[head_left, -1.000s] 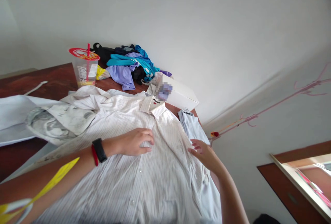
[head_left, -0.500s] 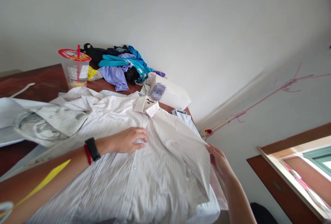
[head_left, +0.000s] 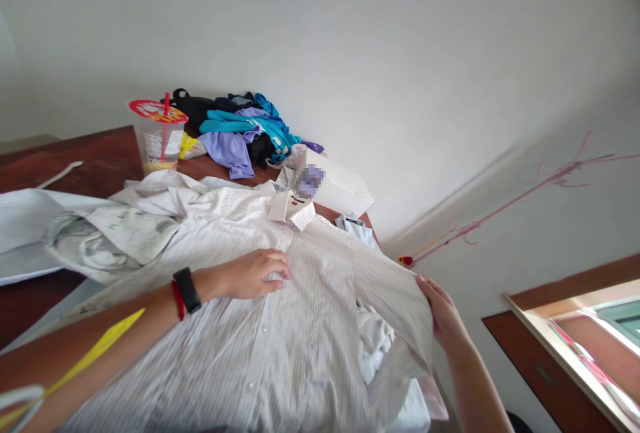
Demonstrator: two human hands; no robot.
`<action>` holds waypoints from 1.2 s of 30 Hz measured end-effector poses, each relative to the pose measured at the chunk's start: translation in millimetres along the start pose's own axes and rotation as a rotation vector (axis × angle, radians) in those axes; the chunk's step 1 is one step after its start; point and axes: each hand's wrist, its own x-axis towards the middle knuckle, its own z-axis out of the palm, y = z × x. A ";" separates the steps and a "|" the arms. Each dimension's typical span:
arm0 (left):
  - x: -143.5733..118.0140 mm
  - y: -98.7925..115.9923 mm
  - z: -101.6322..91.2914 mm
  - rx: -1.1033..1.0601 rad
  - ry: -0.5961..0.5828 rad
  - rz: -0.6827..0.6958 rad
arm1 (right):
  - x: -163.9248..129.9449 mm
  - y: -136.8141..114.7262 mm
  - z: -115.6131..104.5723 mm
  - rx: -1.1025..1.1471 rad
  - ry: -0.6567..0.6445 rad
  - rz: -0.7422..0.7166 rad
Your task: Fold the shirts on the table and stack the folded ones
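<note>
A pale striped button-up shirt (head_left: 215, 340) lies spread front up, its collar toward the wall. My left hand (head_left: 261, 274) rests on the shirt front beside the button line, fingers lightly bent and thumb apart, nothing gripped. At the right, my right hand (head_left: 444, 308) pinches the edge of the shirt's sleeve (head_left: 395, 286) and holds it stretched outward. Below that sleeve, other white cloth (head_left: 375, 340) shows. A whitish bag with grey print (head_left: 120, 236) lies at the shirt's left side.
On the brown table (head_left: 95, 150) stand a plastic cup with a red straw (head_left: 157, 146) and a white box (head_left: 340, 183). A heap of blue, purple and black clothes (head_left: 240, 130) lies against the wall. A pink rack (head_left: 520, 196) leans at the right.
My right hand has drawn the sleeve farther out to the right, uncovering white cloth beneath it. The left hand stays on the shirt front. The view has shifted slightly.
</note>
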 end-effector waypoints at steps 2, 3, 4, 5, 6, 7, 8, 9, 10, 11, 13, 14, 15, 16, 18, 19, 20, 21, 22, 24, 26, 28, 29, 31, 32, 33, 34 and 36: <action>0.2 -0.7 0.2 -0.008 0.012 0.010 | 12.9 -20.4 -9.9 -0.224 0.023 -0.126; 0.4 -0.7 0.0 -0.011 0.017 0.011 | 20.2 -30.5 -14.1 -0.347 0.035 -0.202; 0.6 -0.5 -0.4 -0.012 0.019 0.008 | 27.8 -39.7 -17.7 -0.457 0.045 -0.274; 0.8 0.0 -1.1 -0.011 0.018 0.004 | 35.3 -47.2 -20.5 -0.557 0.051 -0.333; 1.1 0.8 -1.9 -0.011 0.016 0.001 | 42.4 -52.7 -22.3 -0.652 0.060 -0.379; 1.2 1.8 -2.8 -0.011 0.015 -0.003 | 48.7 -55.6 -23.2 -0.738 0.064 -0.408; 1.3 3.0 -3.8 -0.013 0.017 -0.007 | 53.8 -55.9 -22.8 -0.812 0.067 -0.419; 1.3 4.2 -4.6 -0.016 0.022 -0.014 | 57.3 -53.9 -21.1 -0.869 0.069 -0.414; 1.3 5.3 -5.3 -0.019 0.027 -0.022 | 59.1 -50.0 -17.8 -0.903 0.067 -0.403; 1.2 6.2 -5.6 -0.020 0.033 -0.030 | 58.9 -44.9 -12.6 -0.907 0.070 -0.398; 1.0 7.0 -5.6 -0.019 0.040 -0.039 | 52.2 -34.5 4.3 -0.845 0.085 -0.434; 0.9 7.2 -5.5 -0.017 0.041 -0.037 | 45.9 -30.7 16.5 -0.791 0.091 -0.487; 0.8 7.3 -5.4 -0.015 0.040 -0.035 | 37.8 -28.3 31.3 -0.746 0.082 -0.541; 0.9 7.5 -5.4 -0.013 0.041 -0.033 | 28.6 -27.5 48.4 -0.730 0.029 -0.580; 1.2 8.6 -6.5 -0.008 0.044 -0.039 | 8.8 -29.1 87.9 -0.760 -0.163 -0.652; 1.5 9.5 -7.4 -0.006 0.044 -0.045 | -0.5 -30.0 108.8 -0.769 -0.278 -0.695; 1.9 10.5 -8.5 -0.005 0.043 -0.052 | -8.7 -30.1 129.2 -0.778 -0.379 -0.730; 2.3 11.5 -9.5 -0.005 0.037 -0.059 | -15.2 -28.5 148.4 -0.793 -0.484 -0.766; 2.6 12.3 -10.3 -0.007 0.028 -0.067 | -20.1 -25.0 165.6 -0.795 -0.574 -0.799; 2.9 12.7 -11.2 -0.020 0.006 -0.084 | -24.9 -12.5 192.2 -0.782 -0.675 -0.829; 2.8 11.5 -11.2 -0.031 -0.006 -0.113 | -24.9 3.4 207.5 -0.764 -0.668 -0.818; 2.7 10.2 -11.1 -0.031 -0.015 -0.143 | -23.0 16.8 213.0 -0.734 -0.648 -0.796; 2.7 9.9 -11.3 -0.028 -0.018 -0.155 | -22.1 21.3 213.1 -0.714 -0.649 -0.789; 3.3 10.5 -11.9 -0.021 -0.031 -0.167 | -20.8 25.6 211.0 -0.677 -0.658 -0.782; 3.8 11.2 -12.2 -0.019 -0.037 -0.169 | -20.3 26.0 209.6 -0.663 -0.661 -0.779; 4.2 11.9 -12.4 -0.020 -0.040 -0.174 | -19.9 25.7 208.5 -0.653 -0.664 -0.776; 4.6 12.6 -12.4 -0.021 -0.041 -0.181 | -19.6 25.3 207.8 -0.647 -0.666 -0.775; 5.0 13.3 -11.4 -0.027 -0.033 -0.206 | -18.9 24.9 207.4 -0.636 -0.666 -0.774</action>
